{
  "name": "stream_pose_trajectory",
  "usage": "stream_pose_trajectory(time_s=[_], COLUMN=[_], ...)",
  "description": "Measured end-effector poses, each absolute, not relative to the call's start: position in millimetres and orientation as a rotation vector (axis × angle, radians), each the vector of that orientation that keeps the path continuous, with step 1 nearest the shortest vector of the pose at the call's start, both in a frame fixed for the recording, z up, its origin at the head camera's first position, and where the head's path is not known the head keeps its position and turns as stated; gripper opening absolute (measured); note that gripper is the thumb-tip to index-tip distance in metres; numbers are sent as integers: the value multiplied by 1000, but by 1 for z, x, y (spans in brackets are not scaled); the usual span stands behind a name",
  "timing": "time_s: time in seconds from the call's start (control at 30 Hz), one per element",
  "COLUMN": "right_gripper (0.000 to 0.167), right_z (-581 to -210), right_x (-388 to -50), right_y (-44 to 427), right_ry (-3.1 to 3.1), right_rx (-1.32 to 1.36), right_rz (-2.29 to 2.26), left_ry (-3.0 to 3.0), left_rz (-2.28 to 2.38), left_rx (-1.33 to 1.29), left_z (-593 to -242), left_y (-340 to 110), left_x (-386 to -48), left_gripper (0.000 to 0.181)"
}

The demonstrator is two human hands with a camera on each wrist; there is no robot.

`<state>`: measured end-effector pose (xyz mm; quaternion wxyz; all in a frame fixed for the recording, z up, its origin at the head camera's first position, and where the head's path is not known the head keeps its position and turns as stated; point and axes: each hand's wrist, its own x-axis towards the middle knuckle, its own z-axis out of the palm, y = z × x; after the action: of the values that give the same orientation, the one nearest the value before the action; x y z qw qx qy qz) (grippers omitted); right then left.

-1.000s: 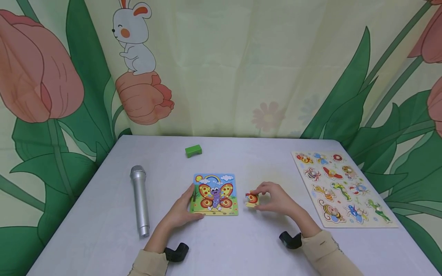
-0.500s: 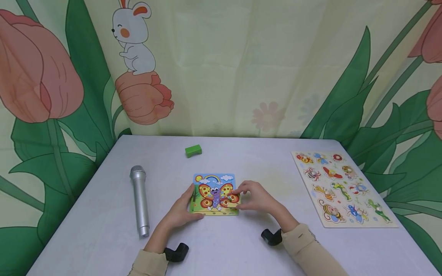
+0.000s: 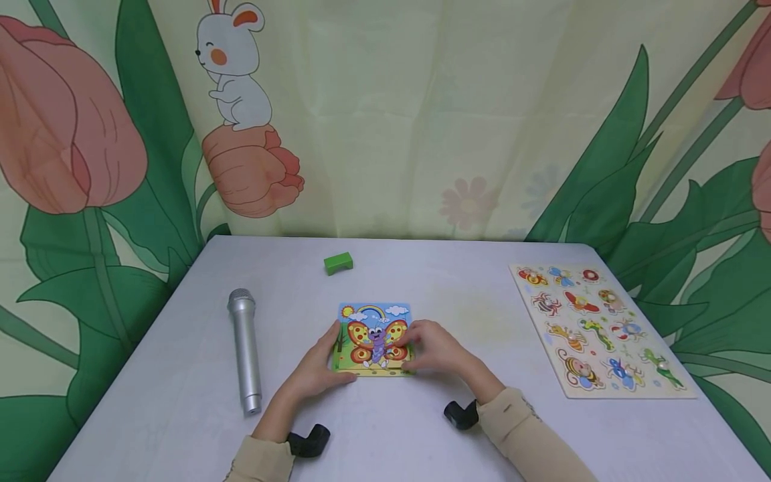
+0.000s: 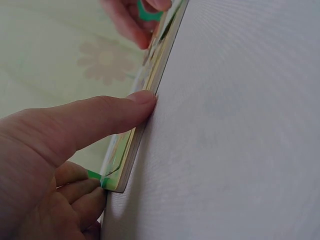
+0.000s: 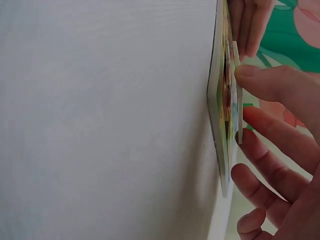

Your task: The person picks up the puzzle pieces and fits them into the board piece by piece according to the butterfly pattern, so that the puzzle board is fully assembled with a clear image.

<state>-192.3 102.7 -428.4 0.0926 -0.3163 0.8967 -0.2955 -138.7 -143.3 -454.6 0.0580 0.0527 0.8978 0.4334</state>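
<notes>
A square butterfly puzzle board (image 3: 346, 366) lies flat on the white table. My left hand (image 3: 314, 367) holds its near left corner, the thumb (image 4: 142, 97) along the near edge and the fingers at the left side. Over the board's right half, my right hand (image 3: 438, 349) pinches a thin puzzle piece (image 5: 238, 105) between thumb and fingertips. In the right wrist view the piece stands slightly off the board's face, tilted a little against it. My right fingers hide part of the lower right wing in the head view.
To the left lies a silver microphone (image 3: 244, 351). A green block (image 3: 338, 264) sits behind the board. At the right rests a large insect puzzle board (image 3: 602, 335). A printed curtain (image 3: 385, 120) hangs behind the table's far edge.
My right hand has moved left, bringing the puzzle piece from beside the board to over its lower right part. My left hand has kept its hold on the board's corner.
</notes>
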Motion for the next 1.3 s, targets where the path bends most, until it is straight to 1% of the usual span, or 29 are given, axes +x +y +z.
stream_pose_trajectory(time_s=[0.37,0.7,1.03,1.3], right_gripper=[30,27,31,31], right_z=[-424,-418,-419,-422], right_x=[-192,-189,-187,-188], right_y=[92,75,77,90], right_ry=[2707,2754,2734,2682], right_rx=[-873,-748,-670,-711], right_rz=[-667,-508,-595,-731], left_ry=[2723,2739,2763,2730], left_rz=[1316,1315,1287,1226], left_rx=[156,151,218,266], left_z=[-457,-461,-458,-454], left_y=[-144,-148,-146,-137], left_x=[-138,-138,-138,-144], left_gripper=[101,101,99,97])
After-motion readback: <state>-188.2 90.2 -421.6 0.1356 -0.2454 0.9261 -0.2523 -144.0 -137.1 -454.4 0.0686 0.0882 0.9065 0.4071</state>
